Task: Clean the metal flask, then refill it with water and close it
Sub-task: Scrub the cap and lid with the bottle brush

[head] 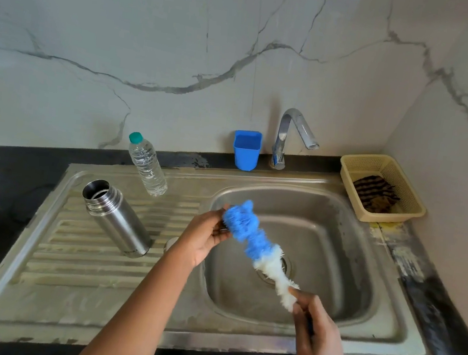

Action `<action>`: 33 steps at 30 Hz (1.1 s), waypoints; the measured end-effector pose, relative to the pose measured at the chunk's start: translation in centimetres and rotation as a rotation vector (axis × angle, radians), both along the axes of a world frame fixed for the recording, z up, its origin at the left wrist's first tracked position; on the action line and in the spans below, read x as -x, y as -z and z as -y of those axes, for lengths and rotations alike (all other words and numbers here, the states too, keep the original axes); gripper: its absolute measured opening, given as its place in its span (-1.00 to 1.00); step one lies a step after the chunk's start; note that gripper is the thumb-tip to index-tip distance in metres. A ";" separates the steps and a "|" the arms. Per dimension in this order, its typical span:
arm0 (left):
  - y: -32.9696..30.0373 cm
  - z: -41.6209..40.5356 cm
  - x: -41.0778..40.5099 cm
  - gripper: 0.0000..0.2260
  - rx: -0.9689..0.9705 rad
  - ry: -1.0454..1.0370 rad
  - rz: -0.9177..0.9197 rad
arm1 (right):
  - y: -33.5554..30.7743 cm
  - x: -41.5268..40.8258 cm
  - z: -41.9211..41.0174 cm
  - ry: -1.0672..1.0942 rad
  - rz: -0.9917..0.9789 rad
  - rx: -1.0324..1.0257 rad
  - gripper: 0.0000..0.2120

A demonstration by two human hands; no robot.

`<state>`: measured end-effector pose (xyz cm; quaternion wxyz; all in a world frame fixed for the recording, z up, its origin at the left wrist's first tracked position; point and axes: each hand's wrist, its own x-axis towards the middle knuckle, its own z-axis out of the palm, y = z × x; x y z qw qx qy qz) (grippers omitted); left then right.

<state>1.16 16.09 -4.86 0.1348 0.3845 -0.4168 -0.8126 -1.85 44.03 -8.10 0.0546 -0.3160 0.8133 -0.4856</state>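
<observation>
A person stands at a steel sink (385, 328) set in a dark counter (5, 178), both hands out over the square basin. The right hand (315, 332) is curled round the dark handle of a bottle brush (259, 245), gripping it just below the bristles; the brush slants up and leftward across the basin, its fluffy head white near the handle and bright blue toward the tip. The left hand (204, 238) has its fingers bent in against the blue tip, touching the bristles, though I cannot tell whether it truly pinches them. The flask (117, 217), a smooth brushed-metal cylinder with a threaded neck, stands open and uncapped on the ribbed draining board left of the basin, near its middle. Behind it, toward the board's back edge, stands a clear ridged plastic bottle (147, 165) with a green cap. At the back rim of the sink a blue plastic cup (246, 151) sits just beside a chrome tap (289, 137) with an angular spout. At the sink's back right corner rests a cream lattice basket (387, 166) holding a dark striped cloth (376, 193). Veined white marble (154, 49) covers the walls.
</observation>
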 end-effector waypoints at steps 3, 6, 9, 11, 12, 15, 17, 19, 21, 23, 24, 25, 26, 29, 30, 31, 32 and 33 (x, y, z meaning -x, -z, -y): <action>-0.6 -0.2 0.0 -0.71 -0.048 -0.017 -0.068 | 0.6 0.6 -0.4 0.073 0.037 0.008 -0.58; -1.0 -0.6 0.3 -0.75 -0.079 -0.041 -0.114 | 0.2 0.1 -0.7 0.057 0.002 0.005 -0.65; -1.2 -1.0 0.7 -0.77 -0.076 -0.025 -0.133 | 0.2 0.3 -0.7 0.081 0.026 -0.015 -0.61; -1.1 -1.0 0.7 -0.76 -0.022 -0.015 -0.124 | 0.8 0.8 -0.6 0.137 0.039 -0.014 -0.52; -0.7 -0.7 0.7 -0.75 0.033 -0.018 -0.108 | 1.0 1.1 -0.6 0.158 0.042 -0.020 -0.50; 0.4 0.9 0.3 -0.71 0.365 -0.070 0.056 | 1.6 1.2 -1.0 0.197 0.063 -0.058 -0.51; 1.2 2.9 -0.3 -0.62 0.671 -0.112 0.270 | 1.7 0.9 -1.4 0.206 0.080 -0.073 -0.52; 2.1 5.5 -1.2 -0.53 0.880 -0.145 0.445 | 1.8 0.8 -1.8 0.210 0.089 -0.081 -0.50; 2.9 7.7 -2.2 -0.48 0.985 -0.128 0.580 | 2.1 0.8 -2.2 0.228 0.100 -0.084 -0.47; 3.6 9.1 -2.9 -0.46 1.035 -0.057 0.664 | 2.4 0.6 -2.5 0.237 0.110 -0.082 -0.49; 3.9 9.6 -3.1 -0.46 1.054 -0.018 0.679 | 2.4 0.4 -2.5 0.233 0.109 -0.078 -0.53; 4.2 9.9 -3.2 -0.46 1.078 0.014 0.682 | 2.3 0.3 -2.5 0.231 0.109 -0.071 -0.58; 4.5 10.1 -3.3 -0.46 1.097 0.037 0.684 | 2.1 0.2 -2.4 0.237 0.114 -0.068 -0.63; 4.9 10.0 -3.2 -0.47 1.121 0.054 0.693 | 2.0 0.2 -2.4 0.247 0.130 -0.080 -0.65; 5.0 9.9 -3.2 -0.48 1.121 0.049 0.690 | 2.2 0.2 -2.5 0.241 0.135 -0.088 -0.62; 5.1 9.8 -3.1 -0.48 1.120 0.044 0.684 | 2.4 0.2 -2.5 0.235 0.138 -0.099 -0.57; 5.2 9.8 -3.0 -0.49 1.116 0.042 0.677 | 2.5 0.3 -2.6 0.231 0.141 -0.111 -0.51; 5.2 9.7 -2.9 -0.49 1.113 0.043 0.674 | 2.6 0.2 -2.6 0.226 0.147 -0.119 -0.48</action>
